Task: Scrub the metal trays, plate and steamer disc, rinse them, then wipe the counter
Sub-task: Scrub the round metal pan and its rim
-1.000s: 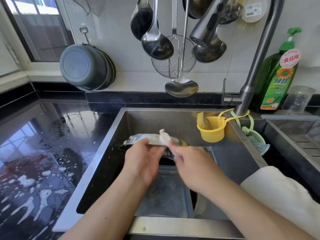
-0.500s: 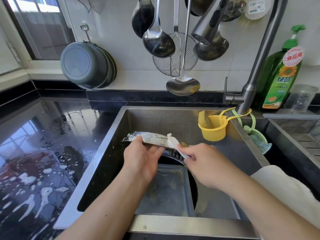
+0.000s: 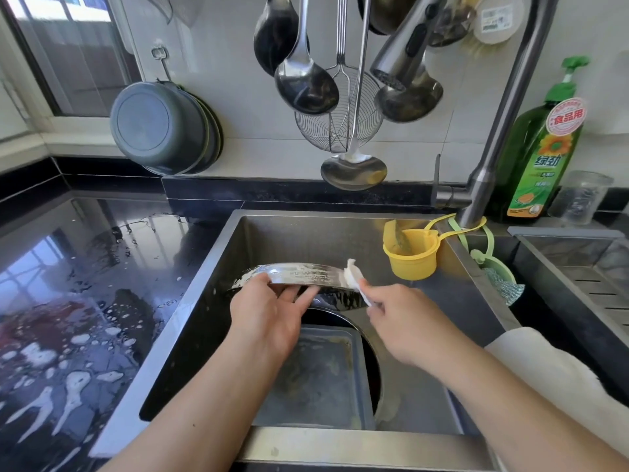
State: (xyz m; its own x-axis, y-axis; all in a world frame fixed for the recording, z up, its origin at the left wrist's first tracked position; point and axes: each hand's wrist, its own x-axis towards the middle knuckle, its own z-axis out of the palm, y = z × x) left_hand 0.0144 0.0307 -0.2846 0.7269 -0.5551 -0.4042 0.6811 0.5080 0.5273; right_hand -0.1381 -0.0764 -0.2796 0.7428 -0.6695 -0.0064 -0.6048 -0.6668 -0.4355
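Metal plate [image 3: 299, 275], soapy, is gripped at its near edge by the left hand [image 3: 269, 315], while the right hand [image 3: 405, 321] pinches a white cloth [image 3: 355, 281] against its right rim.

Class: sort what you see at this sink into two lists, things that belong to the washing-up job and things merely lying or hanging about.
Belonging to the job:
- metal plate, held by the left hand
- white cloth, pinched by the right hand
- rectangular tray in the sink
- wet black counter

Lying about:
- hanging ladles
- wire skimmer
- grey basins
- yellow cup
- detergent bottle
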